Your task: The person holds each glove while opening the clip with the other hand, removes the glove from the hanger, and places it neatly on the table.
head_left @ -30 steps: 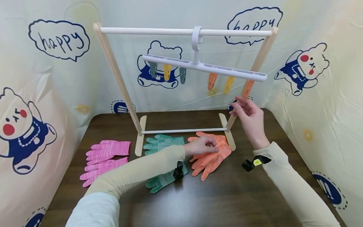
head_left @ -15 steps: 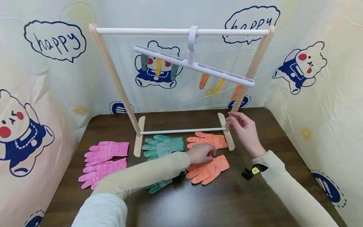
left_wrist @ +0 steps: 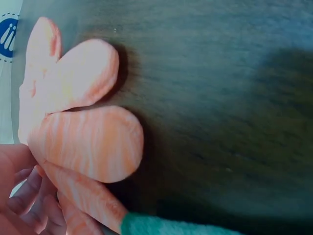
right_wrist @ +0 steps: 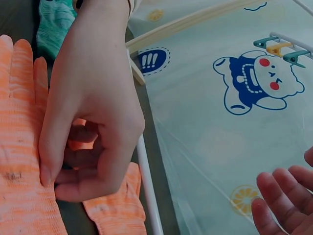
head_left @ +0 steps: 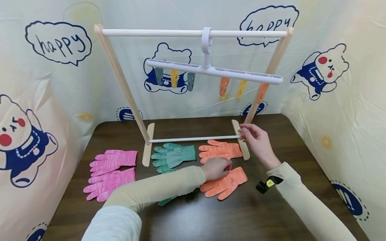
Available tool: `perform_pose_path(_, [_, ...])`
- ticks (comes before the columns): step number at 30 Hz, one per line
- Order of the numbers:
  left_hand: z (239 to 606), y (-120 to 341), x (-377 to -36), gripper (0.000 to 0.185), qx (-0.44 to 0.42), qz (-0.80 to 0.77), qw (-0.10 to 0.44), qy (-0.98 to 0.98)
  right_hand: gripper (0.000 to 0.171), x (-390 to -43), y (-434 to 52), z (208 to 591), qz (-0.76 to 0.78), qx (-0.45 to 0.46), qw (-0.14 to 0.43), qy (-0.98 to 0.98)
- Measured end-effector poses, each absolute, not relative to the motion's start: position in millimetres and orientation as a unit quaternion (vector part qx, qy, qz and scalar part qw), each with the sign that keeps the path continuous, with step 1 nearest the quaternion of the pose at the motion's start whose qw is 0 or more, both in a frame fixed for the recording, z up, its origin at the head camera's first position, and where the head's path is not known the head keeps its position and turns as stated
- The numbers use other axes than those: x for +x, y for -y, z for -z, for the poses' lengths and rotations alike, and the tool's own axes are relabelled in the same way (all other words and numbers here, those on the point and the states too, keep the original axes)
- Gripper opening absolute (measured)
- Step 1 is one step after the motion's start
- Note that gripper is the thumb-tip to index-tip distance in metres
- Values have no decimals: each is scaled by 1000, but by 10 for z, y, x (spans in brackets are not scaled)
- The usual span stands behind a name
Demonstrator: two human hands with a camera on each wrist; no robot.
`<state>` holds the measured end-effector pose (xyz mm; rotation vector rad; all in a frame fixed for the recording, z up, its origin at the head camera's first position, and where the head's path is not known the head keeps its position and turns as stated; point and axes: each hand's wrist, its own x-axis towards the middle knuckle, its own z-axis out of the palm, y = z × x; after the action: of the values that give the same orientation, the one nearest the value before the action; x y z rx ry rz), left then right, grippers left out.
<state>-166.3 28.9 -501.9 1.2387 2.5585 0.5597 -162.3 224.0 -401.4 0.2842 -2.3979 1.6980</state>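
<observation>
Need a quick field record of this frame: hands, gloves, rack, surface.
left hand: pinches the cuff of the near orange glove
right hand: holds nothing, fingers loosely curled above the table beside the rack's right foot
far orange glove: flat, by the rack's lower bar
green gloves: one fully seen, the other mostly under the left forearm
pink gloves: pair, flat, left of the rack
rack: wooden frame, white clip hanger with six coloured clips
surface: dark wooden table
</observation>
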Motion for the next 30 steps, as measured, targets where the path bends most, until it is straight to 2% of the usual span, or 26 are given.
perform_pose_path(10, [4915, -290, -1620, 2, 419, -177, 121, -882, 31, -1588, -2239, 4076, -554, 92, 74, 824])
perform_pose_path(16, [4722, -137, -1624, 5, 398, -243, 114, -877, 33, -1546, -2258, 4145, -541, 91, 61, 834])
perform_pose_path(30, [4390, 531, -1442, 20, 326, -287, 16, -901, 32, -1437, -2152, 4307, -501, 91, 31, 860])
